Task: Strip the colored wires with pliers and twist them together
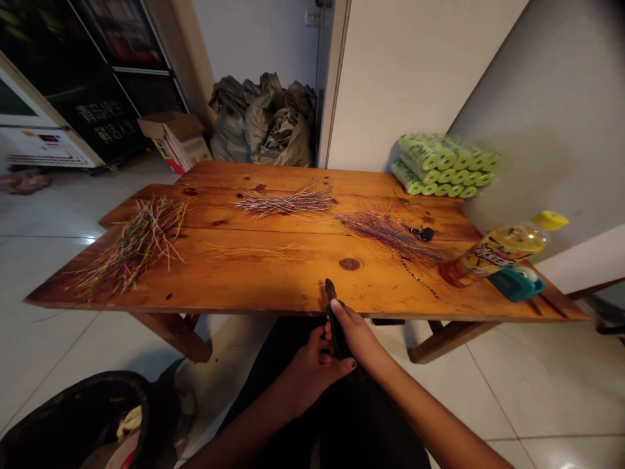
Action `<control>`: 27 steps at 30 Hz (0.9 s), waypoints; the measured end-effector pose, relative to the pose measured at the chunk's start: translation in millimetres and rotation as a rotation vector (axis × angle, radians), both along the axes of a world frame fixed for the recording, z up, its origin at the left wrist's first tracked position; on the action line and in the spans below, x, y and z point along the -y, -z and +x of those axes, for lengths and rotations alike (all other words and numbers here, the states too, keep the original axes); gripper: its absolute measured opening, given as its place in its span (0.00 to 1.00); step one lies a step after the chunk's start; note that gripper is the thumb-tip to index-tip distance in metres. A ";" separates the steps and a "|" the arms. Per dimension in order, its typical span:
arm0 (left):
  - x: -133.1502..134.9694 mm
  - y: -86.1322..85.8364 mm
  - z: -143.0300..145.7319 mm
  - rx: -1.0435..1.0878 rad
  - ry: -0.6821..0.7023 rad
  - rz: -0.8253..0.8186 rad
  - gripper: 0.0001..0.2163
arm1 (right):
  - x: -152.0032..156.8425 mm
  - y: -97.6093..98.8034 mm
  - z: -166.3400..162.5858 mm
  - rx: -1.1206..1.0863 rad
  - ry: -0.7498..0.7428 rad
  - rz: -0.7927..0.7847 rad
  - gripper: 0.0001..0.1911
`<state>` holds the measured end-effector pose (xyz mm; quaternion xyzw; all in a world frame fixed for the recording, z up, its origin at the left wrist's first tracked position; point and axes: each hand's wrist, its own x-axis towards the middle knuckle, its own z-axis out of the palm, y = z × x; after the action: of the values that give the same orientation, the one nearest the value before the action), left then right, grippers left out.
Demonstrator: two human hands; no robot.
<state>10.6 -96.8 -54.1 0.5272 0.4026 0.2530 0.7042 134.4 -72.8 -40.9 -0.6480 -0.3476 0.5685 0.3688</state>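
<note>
A pair of pliers (pixel 331 290) with dark jaws and dark handles is upright at the table's front edge, jaws pointing away from me. My right hand (pixel 355 333) is closed round the handles, its thumb lying along them near the jaws. Just below, my left hand (pixel 312 368) has its fingers curled against the lower handles, with the thumb across them; part of this grip is hidden. A short thin bit of wire seems to show beside the jaws. Loose piles of thin coloured wires lie on the table: a left pile (pixel 139 244), a middle pile (pixel 286 200) and a right pile (pixel 385 234).
The wooden table (pixel 254 286) also bears a tilted-looking drink bottle (pixel 508 251), a teal tape dispenser (pixel 517 283), a small black object (pixel 424 233) and packed green rolls (pixel 444 166). A black bin (pixel 141 391) stands lower left. Full sacks (pixel 273 124) and a carton (pixel 178 140) are behind.
</note>
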 end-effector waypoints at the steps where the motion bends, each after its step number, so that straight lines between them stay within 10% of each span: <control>1: -1.0 2.3 5.2 0.114 0.001 -0.071 0.25 | -1.4 -0.3 -0.5 0.021 -0.009 -0.005 0.22; 17: -24.8 24.0 15.4 0.189 0.021 -0.032 0.24 | -10.8 5.7 0.4 -0.010 -0.003 0.091 0.23; 27: -23.5 4.1 12.5 0.264 0.006 -0.165 0.31 | -7.9 5.1 -1.8 -0.116 0.021 0.043 0.21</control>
<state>23.0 -73.3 -58.1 0.4310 0.3240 0.2840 0.7928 132.6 -64.9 -46.0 -0.6093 -0.3310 0.5938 0.4081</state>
